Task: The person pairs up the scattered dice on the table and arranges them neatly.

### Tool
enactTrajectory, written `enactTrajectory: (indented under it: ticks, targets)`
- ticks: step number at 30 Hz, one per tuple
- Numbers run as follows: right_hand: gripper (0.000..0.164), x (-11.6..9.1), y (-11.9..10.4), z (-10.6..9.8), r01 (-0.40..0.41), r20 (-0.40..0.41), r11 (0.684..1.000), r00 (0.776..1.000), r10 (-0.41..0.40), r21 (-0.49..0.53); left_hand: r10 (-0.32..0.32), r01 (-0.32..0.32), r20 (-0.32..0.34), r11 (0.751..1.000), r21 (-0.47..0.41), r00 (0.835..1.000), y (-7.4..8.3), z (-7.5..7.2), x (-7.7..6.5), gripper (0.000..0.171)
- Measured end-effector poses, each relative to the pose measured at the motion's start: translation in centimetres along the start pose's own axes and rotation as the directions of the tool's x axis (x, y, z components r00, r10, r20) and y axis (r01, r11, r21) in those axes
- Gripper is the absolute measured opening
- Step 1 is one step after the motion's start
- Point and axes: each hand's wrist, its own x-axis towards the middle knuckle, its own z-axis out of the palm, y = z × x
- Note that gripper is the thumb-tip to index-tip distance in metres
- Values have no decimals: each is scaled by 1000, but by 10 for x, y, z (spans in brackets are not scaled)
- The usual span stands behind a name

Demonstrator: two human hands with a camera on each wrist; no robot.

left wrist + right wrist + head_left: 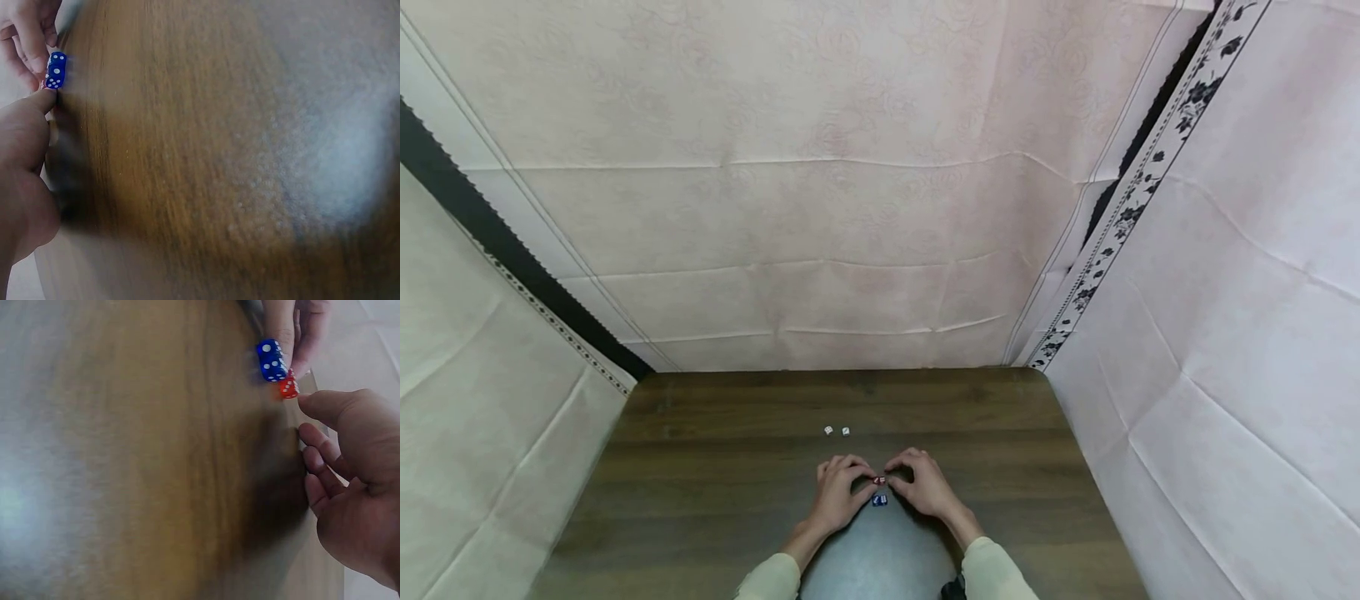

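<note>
Small red dice [879,481] lie between my two hands on the wooden table. My left hand [837,493] pinches the left end of the red dice between thumb and index finger. My right hand [925,485] is at their right side, thumb and index finger apart and the thumb tip [304,401] close beside a red die [289,387]. Nearer my body, a pair of blue dice [880,500] sits side by side, white pips showing. In the left wrist view the blue dice [56,70] partly hide the red ones.
Two white dice [837,431] sit farther back on the table [737,417], left of the middle. Pale cloth hangs behind the table [850,250] and on both sides. A dark object [953,588] shows by the right sleeve.
</note>
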Motion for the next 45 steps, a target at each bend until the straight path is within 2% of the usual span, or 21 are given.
enactTrajectory:
  ticks: [6, 11, 16, 19, 20, 21, 26, 27, 28, 33, 41, 43, 45]
  targets:
    - [17, 17, -2, -5, 9, -9, 999, 1000, -8, 40, 0, 1, 7, 1000, -3, 1000, -1, -2, 1, 13]
    - [17, 36, -4, -7, 47, -18, 999, 999, -47, -1, -1, 1, 26, 1000, -12, 1000, 0, -1, 2, 12]
    - [16, 57, -7, -7, 47, -4, 999, 999, -47, -3, 4, -4, 28, 1000, -14, 1000, -1, 1, 3, 12]
    - [16, 70, -6, -5, 54, 7, 999, 998, -54, -6, 6, -6, 26, 1000, -12, 1000, -2, 2, 3, 12]
    - [17, 75, 3, 0, 86, 0, 996, 996, -87, -15, 8, -8, 25, 1000, -10, 1000, -2, 2, 3, 12]
    - [17, 79, 3, 2, 90, 0, 996, 996, -90, -24, 8, -8, 26, 1000, -10, 1000, -2, 2, 3, 12]
    - [16, 98, 0, 16, 73, -22, 997, 997, -74, -40, 2, -2, 29, 1000, -16, 1000, -3, 1, 1, 12]
    - [16, 99, -13, 15, 28, -7, 999, 1000, -29, -37, -2, 2, 32, 1000, -17, 999, -3, 0, 0, 12]
    - [17, 101, -17, 16, 13, -4, 999, 1000, -13, -40, -5, 5, 34, 1000, -18, 999, -3, 0, -1, 11]
    - [21, 109, -37, 18, -27, 33, 995, 999, 30, -91, -8, 9, 41, 1000, -17, 999, -2, -3, -2, 12]
    - [20, 117, -40, 24, -53, 49, 993, 997, 58, -108, -20, 21, 38, 999, -26, 999, 0, -5, -2, 11]
    - [18, 117, -39, 26, -43, 34, 994, 998, 47, -98, -23, 24, 38, 999, -25, 999, 0, -4, -2, 11]
    - [17, 120, -26, 32, 8, 1, 994, 1000, -8, -113, -25, 26, 37, 999, -28, 999, -1, -3, -3, 11]
